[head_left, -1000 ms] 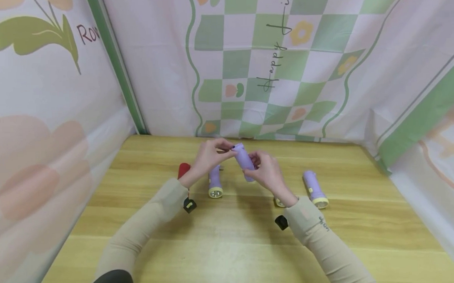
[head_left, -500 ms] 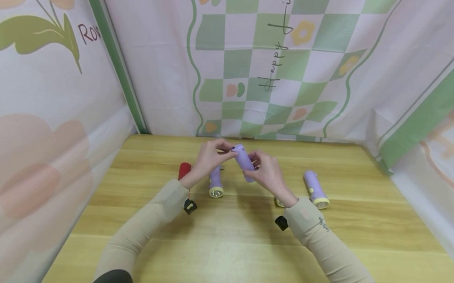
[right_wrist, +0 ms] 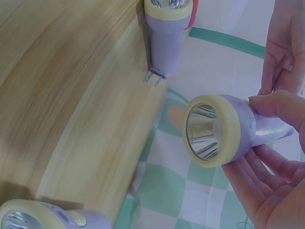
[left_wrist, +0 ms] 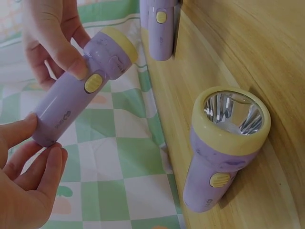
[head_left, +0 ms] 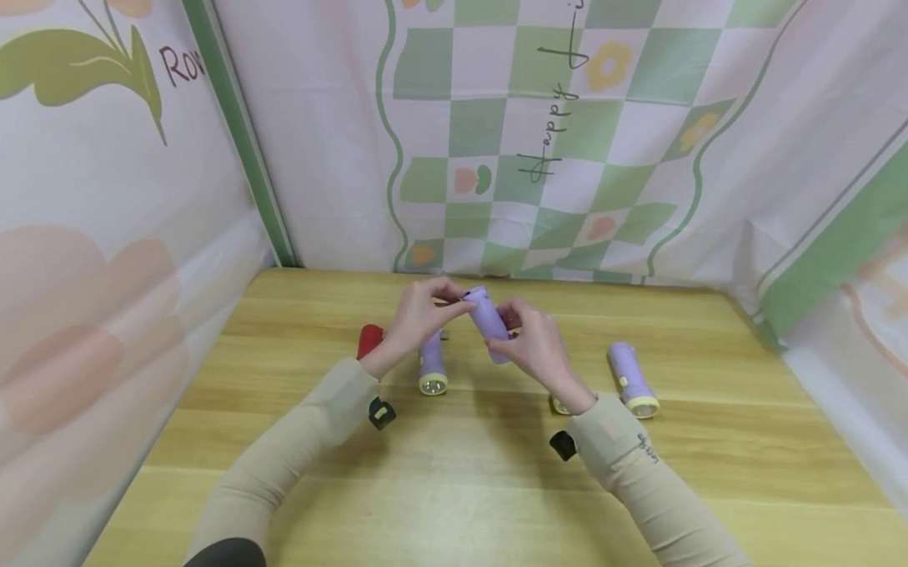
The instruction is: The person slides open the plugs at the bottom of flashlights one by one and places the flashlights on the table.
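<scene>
Near the far table (head_left: 446, 501) edge, a raised purple flashlight (head_left: 489, 322) slants lengthwise between left hand (head_left: 423, 315), pinching its tail, and right hand (head_left: 536, 341), gripping near its head.

A lilac flashlight (head_left: 488, 316) is held off the table, slanting between the two hands. Its narrow tail end is pinched in the left hand's (head_left: 422, 311) fingertips; the right hand (head_left: 537, 343) grips the barrel just behind the wider head. A pale yellow rim (right_wrist: 232, 129) circles a silvery reflector (right_wrist: 202, 133). Just beside a right-hand fingertip sits an oval, ridged yellow switch (left_wrist: 93, 83), with small dark lettering (left_wrist: 63, 119) nearer the left hand
</scene>
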`<action>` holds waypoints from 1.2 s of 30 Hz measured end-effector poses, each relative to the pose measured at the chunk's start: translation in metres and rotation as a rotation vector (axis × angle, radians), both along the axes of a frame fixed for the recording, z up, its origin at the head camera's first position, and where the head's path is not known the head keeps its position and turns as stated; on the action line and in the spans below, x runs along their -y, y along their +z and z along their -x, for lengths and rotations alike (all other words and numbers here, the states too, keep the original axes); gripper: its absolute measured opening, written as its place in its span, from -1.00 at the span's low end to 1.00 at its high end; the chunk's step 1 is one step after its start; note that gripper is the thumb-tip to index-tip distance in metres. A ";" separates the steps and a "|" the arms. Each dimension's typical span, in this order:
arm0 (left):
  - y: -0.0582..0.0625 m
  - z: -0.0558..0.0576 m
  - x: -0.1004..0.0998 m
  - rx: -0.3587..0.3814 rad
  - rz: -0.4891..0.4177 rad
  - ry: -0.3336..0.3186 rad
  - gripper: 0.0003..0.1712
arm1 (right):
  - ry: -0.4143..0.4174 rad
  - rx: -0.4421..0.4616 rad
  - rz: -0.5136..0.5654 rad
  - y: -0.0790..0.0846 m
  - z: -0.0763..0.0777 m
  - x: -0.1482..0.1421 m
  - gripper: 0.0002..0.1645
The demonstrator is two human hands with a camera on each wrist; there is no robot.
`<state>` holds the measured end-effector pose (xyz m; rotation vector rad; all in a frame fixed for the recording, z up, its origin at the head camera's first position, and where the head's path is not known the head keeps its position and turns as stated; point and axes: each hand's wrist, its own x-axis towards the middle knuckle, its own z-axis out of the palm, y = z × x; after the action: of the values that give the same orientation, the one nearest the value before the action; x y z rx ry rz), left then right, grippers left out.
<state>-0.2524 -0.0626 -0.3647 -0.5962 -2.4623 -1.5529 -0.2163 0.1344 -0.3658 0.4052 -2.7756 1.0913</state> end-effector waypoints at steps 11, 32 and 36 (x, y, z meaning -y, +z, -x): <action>0.000 -0.001 0.002 0.011 -0.012 0.003 -0.75 | 0.003 0.009 -0.008 0.001 0.000 0.002 -0.50; -0.001 -0.001 -0.005 0.112 0.021 -0.058 -0.75 | 0.001 0.021 -0.033 -0.006 0.000 -0.001 -0.53; -0.002 -0.001 -0.004 0.122 0.001 -0.060 -0.74 | -0.004 0.020 -0.043 -0.006 -0.001 0.000 -0.53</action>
<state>-0.2512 -0.0584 -0.3668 -0.5982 -2.5560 -1.6575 -0.2154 0.1348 -0.3716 0.3961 -2.8201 1.0417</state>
